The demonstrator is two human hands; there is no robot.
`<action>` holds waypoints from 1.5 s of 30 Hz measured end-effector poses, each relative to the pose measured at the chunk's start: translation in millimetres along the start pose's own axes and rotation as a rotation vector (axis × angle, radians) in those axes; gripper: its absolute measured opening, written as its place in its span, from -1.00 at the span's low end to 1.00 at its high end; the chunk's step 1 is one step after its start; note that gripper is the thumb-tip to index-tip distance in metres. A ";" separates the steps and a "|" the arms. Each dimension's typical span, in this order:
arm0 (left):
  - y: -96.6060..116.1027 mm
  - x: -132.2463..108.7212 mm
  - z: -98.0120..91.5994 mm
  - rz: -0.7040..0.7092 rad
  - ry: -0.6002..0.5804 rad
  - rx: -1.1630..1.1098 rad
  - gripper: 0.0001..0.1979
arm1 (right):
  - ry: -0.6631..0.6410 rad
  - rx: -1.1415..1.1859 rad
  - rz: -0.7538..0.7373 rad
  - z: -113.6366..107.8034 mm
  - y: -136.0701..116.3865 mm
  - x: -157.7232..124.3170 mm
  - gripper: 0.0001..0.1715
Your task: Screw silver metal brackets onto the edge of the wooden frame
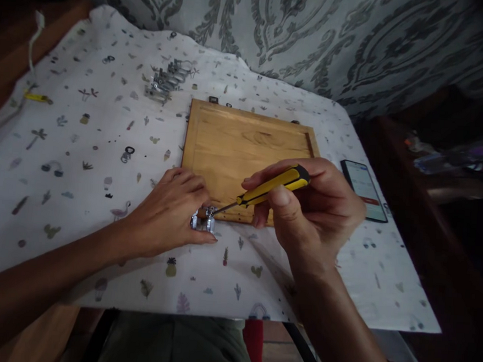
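A wooden panel door (244, 148) with a raised frame lies flat on the table. At its near left corner sits a shiny metal hinge (210, 223). My left hand (173, 212) is closed around that hinge and the panel's corner, thumb below and fingers above. In my right hand (318, 208) is a screwdriver (272, 187) with a yellow and black handle, slanting down to the left. Its tip meets the hinge; whether it sits in a screw head is too small to tell.
Several metal hinges (168, 80) stand in a row behind the panel's left side. A phone (365, 191) with a lit screen lies at the right. A yellow item (38, 98) is near the left edge. The printed tablecloth (105, 122) reaches a patterned wall (293, 30).
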State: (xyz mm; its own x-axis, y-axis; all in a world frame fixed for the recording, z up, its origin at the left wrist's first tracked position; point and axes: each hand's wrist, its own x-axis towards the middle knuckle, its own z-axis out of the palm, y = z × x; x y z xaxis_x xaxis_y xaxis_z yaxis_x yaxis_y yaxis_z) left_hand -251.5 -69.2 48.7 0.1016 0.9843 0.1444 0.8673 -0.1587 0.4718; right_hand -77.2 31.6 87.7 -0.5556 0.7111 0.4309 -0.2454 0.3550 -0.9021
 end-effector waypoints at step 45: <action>2.5 1.7 -2.2 -0.015 -0.014 -0.026 -0.59 | -0.188 0.107 -0.056 -5.2 3.6 -1.3 -0.73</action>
State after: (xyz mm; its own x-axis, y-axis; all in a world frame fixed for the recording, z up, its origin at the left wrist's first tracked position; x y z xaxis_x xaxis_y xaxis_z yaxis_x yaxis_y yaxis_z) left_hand -250.2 -68.1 52.1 0.0959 0.9875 0.1248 0.8559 -0.1458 0.4962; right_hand -73.2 35.2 84.1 -0.6746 0.5626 0.4779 -0.3573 0.3176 -0.8783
